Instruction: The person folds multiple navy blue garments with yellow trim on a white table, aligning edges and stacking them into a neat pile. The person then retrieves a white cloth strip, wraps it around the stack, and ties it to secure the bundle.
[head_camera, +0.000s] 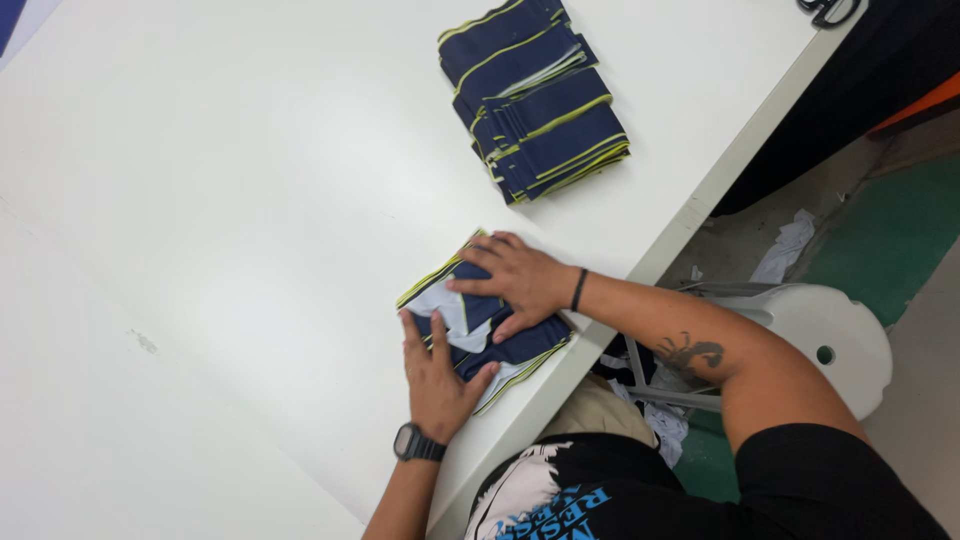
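Observation:
A small stack of navy fabric pieces with yellow edging and white lining (478, 318) lies near the table's front edge. My left hand (437, 378), with a black watch at the wrist, lies flat on the stack's near-left side, fingers spread. My right hand (515, 282), a black band on its wrist, presses flat on the stack's top from the right. Both palms rest on the cloth; neither hand grips it.
A larger fanned pile of the same navy and yellow pieces (535, 98) sits farther back on the white table (220, 250). Black scissors (830, 10) lie at the far right corner. A white stool (835, 335) and fabric scraps stand beside the table's edge.

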